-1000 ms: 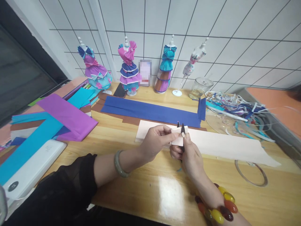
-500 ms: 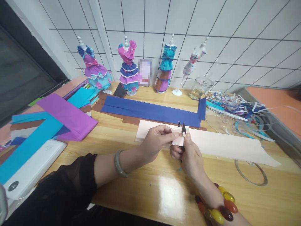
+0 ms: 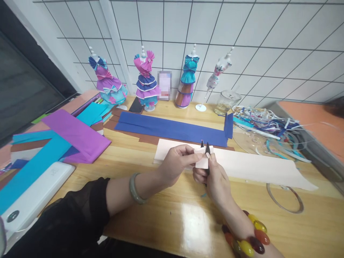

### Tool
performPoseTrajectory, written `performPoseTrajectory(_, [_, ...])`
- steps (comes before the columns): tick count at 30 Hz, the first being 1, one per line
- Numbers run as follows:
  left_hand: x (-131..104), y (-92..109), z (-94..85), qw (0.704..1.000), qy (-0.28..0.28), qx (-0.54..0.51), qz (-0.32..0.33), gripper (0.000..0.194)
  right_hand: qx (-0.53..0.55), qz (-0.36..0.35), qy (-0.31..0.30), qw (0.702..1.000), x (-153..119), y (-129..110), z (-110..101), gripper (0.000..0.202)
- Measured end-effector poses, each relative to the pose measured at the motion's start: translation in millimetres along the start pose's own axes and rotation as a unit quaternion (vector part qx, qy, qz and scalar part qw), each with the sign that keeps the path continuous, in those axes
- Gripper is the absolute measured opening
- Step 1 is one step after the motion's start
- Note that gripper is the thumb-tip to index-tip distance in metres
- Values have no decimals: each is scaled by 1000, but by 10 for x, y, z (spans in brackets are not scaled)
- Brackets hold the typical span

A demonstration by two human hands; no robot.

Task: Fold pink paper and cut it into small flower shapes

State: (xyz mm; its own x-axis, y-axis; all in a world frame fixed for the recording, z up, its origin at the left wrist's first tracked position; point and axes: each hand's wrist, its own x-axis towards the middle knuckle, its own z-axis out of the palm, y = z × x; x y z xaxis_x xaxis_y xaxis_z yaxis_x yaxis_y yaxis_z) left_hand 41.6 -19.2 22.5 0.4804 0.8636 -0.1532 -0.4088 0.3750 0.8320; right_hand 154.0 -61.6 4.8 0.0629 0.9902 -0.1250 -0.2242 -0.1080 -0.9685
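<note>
My left hand (image 3: 178,163) pinches a small folded pale pink piece (image 3: 201,162) between thumb and fingers. My right hand (image 3: 216,179) is closed around a dark pointed tool (image 3: 208,149), whose two black tips stand up beside the piece; its handle is mostly hidden by the fingers. My right thumb presses near the right end of the pale piece. Both hands are close together over a long pale pink strip (image 3: 249,164) lying on the wooden table (image 3: 150,218). Behind it lies a dark blue strip (image 3: 172,128) over brown material (image 3: 146,139).
Dressed mini mannequins (image 3: 146,84) and a bare one (image 3: 220,70) stand along the tiled wall. A glass (image 3: 228,102) and tangled scraps (image 3: 266,120) are behind right, a clear ring (image 3: 301,204) at right. Purple cloth (image 3: 76,134) and a white device (image 3: 40,193) lie left.
The view has shifted slightly. The small pale piece now sits flatter and closer against the dark tool, with both hands still holding on.
</note>
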Motion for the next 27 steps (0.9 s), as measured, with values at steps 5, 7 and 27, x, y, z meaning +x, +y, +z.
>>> performPoseTrajectory(5, [-2, 29, 11, 1000, -7, 5, -8, 22, -4, -14, -3, 1000, -13, -14, -3, 49])
performPoseTrajectory(7, [-1, 34, 12, 1000, -6, 6, -10, 23, -6, -21, -7, 1000, -9, -12, 0, 49])
performPoseTrajectory(27, [44, 27, -11, 996, 11, 77, 53, 21, -24, -10, -7, 1000, 18, -4, -7, 45])
